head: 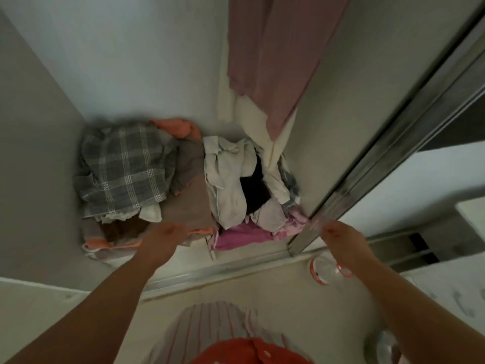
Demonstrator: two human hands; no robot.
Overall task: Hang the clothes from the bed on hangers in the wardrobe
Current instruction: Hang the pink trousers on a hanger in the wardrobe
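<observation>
A pile of clothes (168, 185) lies on the floor of the wardrobe (126, 69), heaped against its back corner. On the left of the pile sits a grey checked shirt (123, 166); a brown piece (191, 190) lies in the middle, with white garments (228, 177) and something black (256, 185) to the right, and pink cloth (244, 236) at the front edge. Orange fabric (178, 128) shows behind the checked shirt. From above, a dusty-pink garment (273, 56) hangs down over a cream one (252, 114), its lower end just above the white garments.

The left hand (165, 236) reaches over the front of the pile, near the brown piece; it is blurred, and whether its fingers are apart or curled cannot be told. The right hand (338, 235) is held out by the edge of the sliding door (393, 153), also blurred, its fingers unreadable.

The wardrobe walls are pale and plain. A metal track (210, 271) runs across the threshold between the pile and the person. On the light floor beside the right forearm lies a round clear lid with a red rim (321, 269). At the bottom edge the person's striped and red clothing (223, 337) shows.
</observation>
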